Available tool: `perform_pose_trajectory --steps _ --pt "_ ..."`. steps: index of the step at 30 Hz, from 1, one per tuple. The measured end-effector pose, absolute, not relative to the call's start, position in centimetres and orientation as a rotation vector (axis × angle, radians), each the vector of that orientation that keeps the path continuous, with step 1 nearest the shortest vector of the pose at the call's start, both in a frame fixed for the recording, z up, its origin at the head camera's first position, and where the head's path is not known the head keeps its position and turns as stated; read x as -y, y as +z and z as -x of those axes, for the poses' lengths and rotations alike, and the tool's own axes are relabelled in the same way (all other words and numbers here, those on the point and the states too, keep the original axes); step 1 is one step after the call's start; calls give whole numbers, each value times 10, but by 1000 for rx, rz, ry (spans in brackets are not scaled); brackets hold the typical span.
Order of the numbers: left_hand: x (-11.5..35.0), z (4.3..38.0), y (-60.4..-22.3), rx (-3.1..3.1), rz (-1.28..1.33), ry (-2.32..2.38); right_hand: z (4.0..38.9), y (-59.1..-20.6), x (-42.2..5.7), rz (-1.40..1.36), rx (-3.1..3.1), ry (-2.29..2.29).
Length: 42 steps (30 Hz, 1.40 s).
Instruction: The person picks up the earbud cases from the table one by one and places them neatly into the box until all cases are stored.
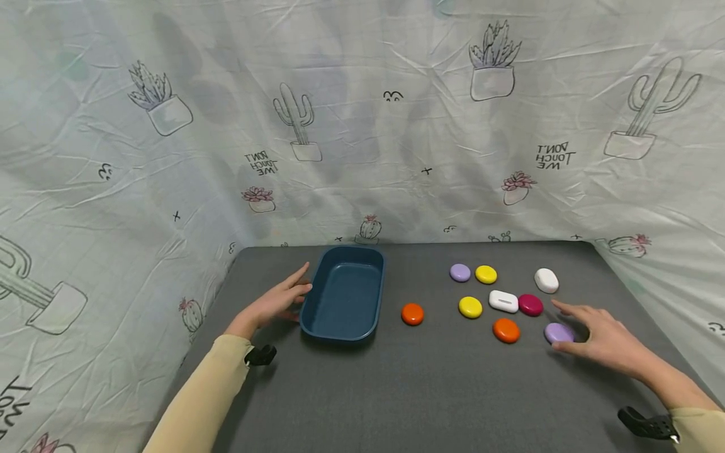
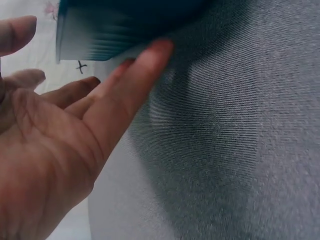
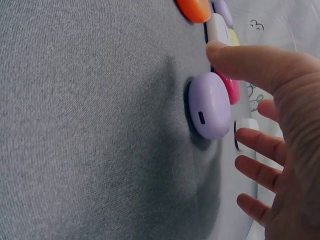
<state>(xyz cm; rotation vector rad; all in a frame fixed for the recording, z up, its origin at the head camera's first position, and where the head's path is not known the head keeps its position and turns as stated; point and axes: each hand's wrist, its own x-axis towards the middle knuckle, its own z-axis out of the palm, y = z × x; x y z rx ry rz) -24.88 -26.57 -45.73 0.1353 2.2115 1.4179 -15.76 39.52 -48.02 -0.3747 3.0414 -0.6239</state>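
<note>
My right hand (image 1: 608,336) hovers over a purple earbud case (image 1: 559,333) at the right, thumb and fingers spread to either side of it. In the right wrist view this purple case shows a small dark port, and the fingers stand apart from it. A crimson case (image 1: 530,305) and a white case (image 1: 546,280) lie just beyond that hand. At the left, my left hand (image 1: 275,302) is beside a dark blue tray (image 1: 310,314), fingers extended at its left wall. The left wrist view shows those fingers loosely straight, under the tray's edge, gripping nothing.
Farther in are a white case with a slot (image 1: 503,301), two yellow cases (image 1: 470,307), two orange cases (image 1: 506,330) and another purple case (image 1: 460,272). A cactus-print cloth (image 1: 351,189) hangs behind the grey table (image 1: 430,396).
</note>
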Motion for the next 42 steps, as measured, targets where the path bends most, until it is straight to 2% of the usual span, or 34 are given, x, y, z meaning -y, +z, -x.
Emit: perform_pose_trajectory --steps 11,22,42 --pt "262 264 -470 -2136 -107 1463 157 -489 -401 381 -3013 -703" --pt "263 260 -470 -2085 -131 1483 155 -494 -405 444 -3009 -748" --pt "251 211 -474 -2028 -221 1520 155 -499 -410 511 -3064 -767"
